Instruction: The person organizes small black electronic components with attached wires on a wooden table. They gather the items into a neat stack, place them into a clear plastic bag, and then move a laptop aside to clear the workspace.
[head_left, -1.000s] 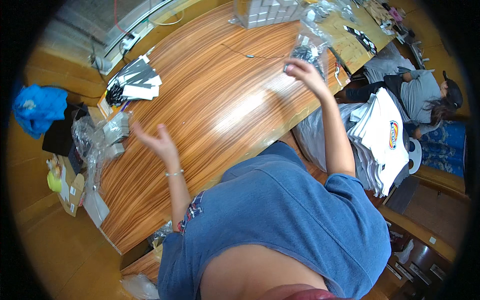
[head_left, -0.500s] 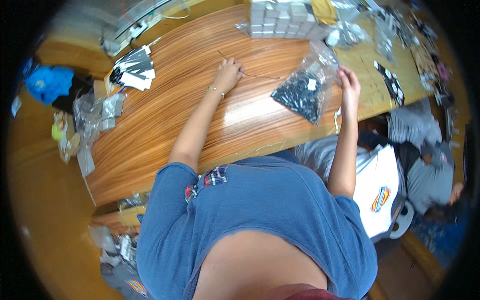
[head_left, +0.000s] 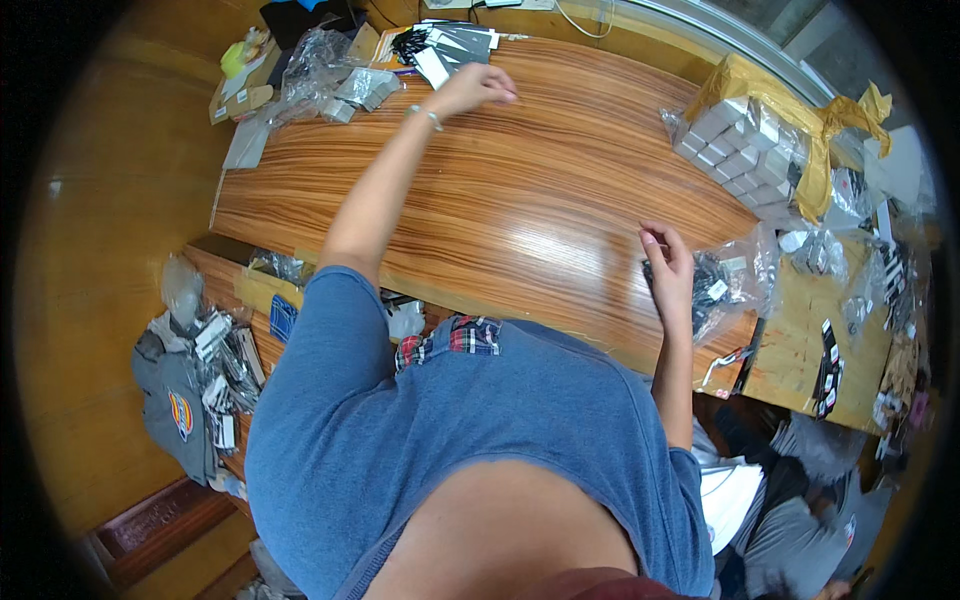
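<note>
My left hand [head_left: 478, 88] is over the far left of the wood-grain table [head_left: 500, 190], its fingers loosely stretched and nothing visible in them. Just beyond it lies a fanned stack of grey and white tags [head_left: 462, 48] with black cords bunched at one end. At the right, my right hand [head_left: 668, 262] has its thumb and fingers bent close together; whatever may be between them is too small to make out. Beside and partly behind that hand lies a clear plastic bag [head_left: 738, 275] of small dark pieces.
A torn yellow-wrapped pack of small grey boxes [head_left: 745, 150] stands at the far right. Plastic wrapping [head_left: 318, 70] and grey boxes [head_left: 368, 88] lie far left. Grey garments [head_left: 170, 390] and packets are at lower left. Another person [head_left: 800, 530] sits low on the right.
My view has turned rightward. My left hand has left the thin brown cord and moved toward the tags. My right hand has shifted from the bag's right side to its left.
</note>
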